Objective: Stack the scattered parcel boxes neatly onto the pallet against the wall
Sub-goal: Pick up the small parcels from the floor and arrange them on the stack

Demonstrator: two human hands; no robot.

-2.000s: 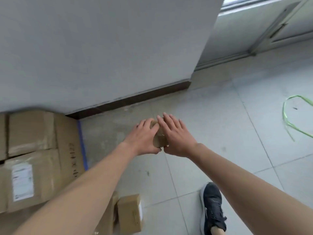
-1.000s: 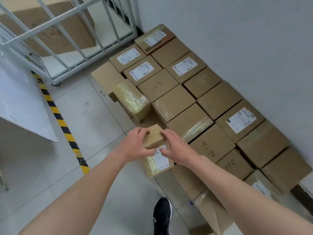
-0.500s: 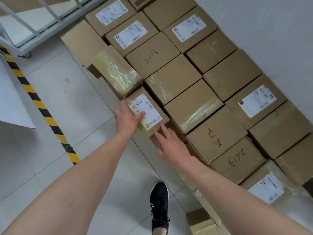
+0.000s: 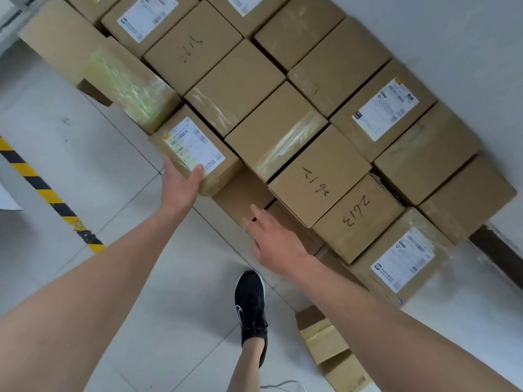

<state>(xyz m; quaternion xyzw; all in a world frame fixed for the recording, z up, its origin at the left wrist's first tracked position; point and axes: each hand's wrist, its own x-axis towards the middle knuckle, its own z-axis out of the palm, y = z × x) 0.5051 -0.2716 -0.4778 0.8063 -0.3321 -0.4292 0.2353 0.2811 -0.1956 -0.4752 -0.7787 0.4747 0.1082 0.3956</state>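
Parcel box: the labelled parcel box [image 4: 198, 149] is seen at the near edge of the stacked boxes [image 4: 283, 89], white label upward, with its near end projecting over the floor [image 4: 85, 171].
Neighbours: it is flanked by a tape-wrapped box [image 4: 133, 89] on the far left side and a plain box with a tape strip [image 4: 271, 131] on the right; a lower box [image 4: 240, 198] is seen beneath its near corner.
Left hand: the left hand [image 4: 179, 189] is clamped on the labelled parcel box at its near end, the thumb [image 4: 197, 173] laid over the label's edge; the remaining fingers are hidden under the box.
Right hand: the right hand [image 4: 276, 240] is held with its fingers [image 4: 256, 212] straight and apart, nothing being gripped; it is placed over the edge of the lower box, and contact cannot be told.
Stack: the stacked boxes are packed in close rows against the wall [image 4: 438, 32]; some carry handwritten numbers, others printed labels.
Floor: pale tiles are crossed by black-and-yellow striped tape [image 4: 48, 193] at the left.
Foot: a black shoe [image 4: 250, 304] is planted between the forearms.
Strays: loose boxes [image 4: 325, 335] are left on the floor at the lower right, apart from the stack.
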